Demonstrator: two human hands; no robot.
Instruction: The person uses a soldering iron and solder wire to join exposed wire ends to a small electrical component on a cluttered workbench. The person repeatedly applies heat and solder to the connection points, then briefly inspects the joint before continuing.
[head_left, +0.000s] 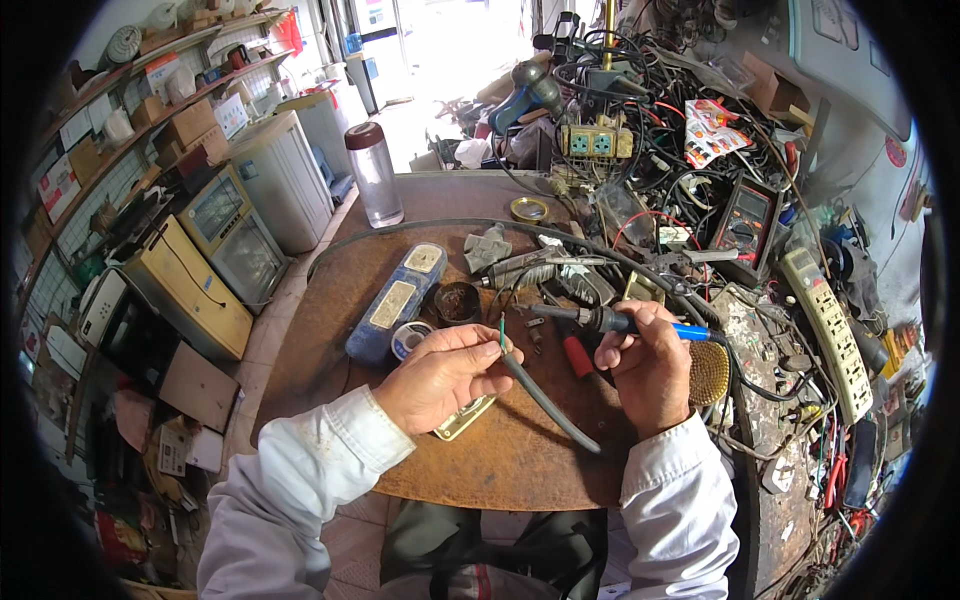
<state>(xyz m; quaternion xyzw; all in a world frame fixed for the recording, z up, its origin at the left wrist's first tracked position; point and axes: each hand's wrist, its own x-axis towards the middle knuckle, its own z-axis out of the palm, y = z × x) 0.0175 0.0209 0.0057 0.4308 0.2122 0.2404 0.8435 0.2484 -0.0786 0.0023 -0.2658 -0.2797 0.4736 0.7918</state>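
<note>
Between the closed fingers of my left hand (432,378) is a short grey cable (548,408). A green-insulated wire (502,328) with a bare end sticks up from its top, and the loose lower end slants down to the right. My right hand (648,372) is wrapped round the blue handle of a soldering iron (690,332). The iron's tip points left, close to the wire end but seemingly apart from it. Just beyond my left hand are a solder spool (408,340) and a small round tin (457,302) of dark stuff. A pale metal plate (464,418) lies partly hidden under my left hand.
A blue boxy tool (396,305) and a clear bottle (374,178) stand left on the brown table (520,470). A red-handled tool (577,356) lies between my hands. Rightward are a gold mesh piece (708,374), a multimeter (746,222), a power strip (826,335) and heaped cables.
</note>
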